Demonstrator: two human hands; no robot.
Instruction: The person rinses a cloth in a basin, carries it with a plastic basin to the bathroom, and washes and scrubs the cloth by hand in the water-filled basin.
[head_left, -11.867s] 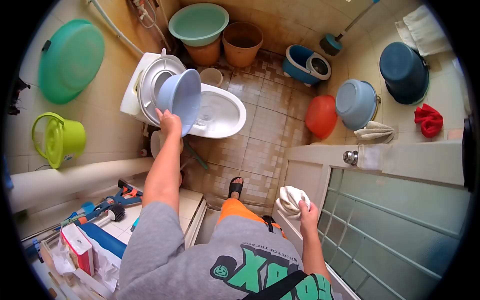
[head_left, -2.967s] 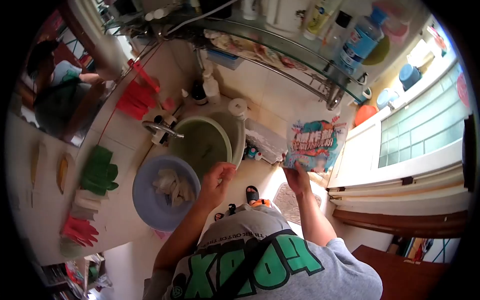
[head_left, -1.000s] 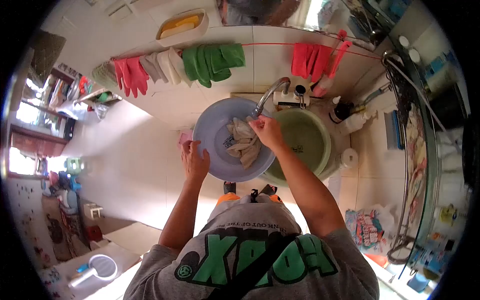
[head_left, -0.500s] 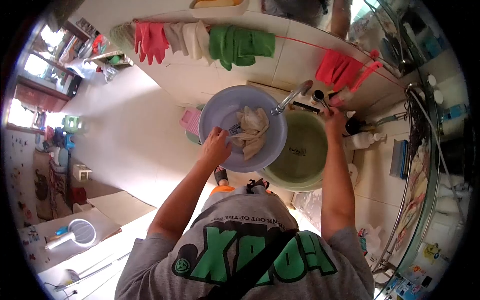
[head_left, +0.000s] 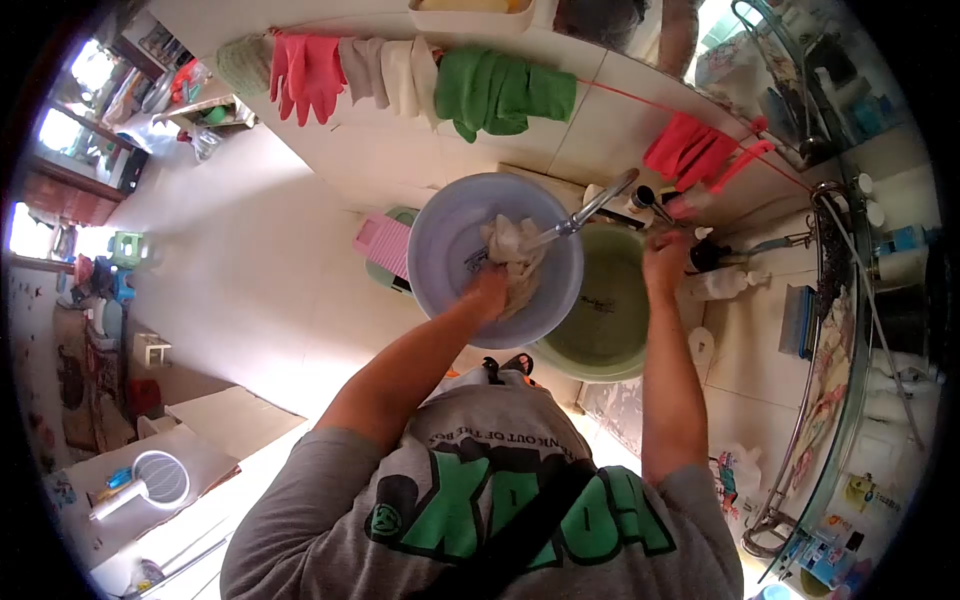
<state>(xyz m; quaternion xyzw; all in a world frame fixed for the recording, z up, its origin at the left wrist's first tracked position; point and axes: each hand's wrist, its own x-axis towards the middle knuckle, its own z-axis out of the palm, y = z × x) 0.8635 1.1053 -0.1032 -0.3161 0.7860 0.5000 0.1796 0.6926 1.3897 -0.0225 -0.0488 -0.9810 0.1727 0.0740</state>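
A lavender plastic basin sits partly over a green basin that holds water. Inside the lavender basin lies a wet, crumpled pale cloth. My left hand is in this basin, its fingers closed at the near left side of the cloth. The metal faucet points over the cloth, and a whitish stream runs from its mouth. My right hand is beside the right rim of the green basin, just below the faucet's lever. Its fingers are blurred, and contact with the lever is unclear.
A pink washboard stands left of the basins. Pink gloves, green gloves and red gloves hang on a line along the wall. A pump bottle and a blue-grey brush-like item are at the right.
My left hand has moved right, from the lavender basin's left side onto the cloth. My right hand has drawn down from the faucet lever. A stream now shows at the faucet's mouth.
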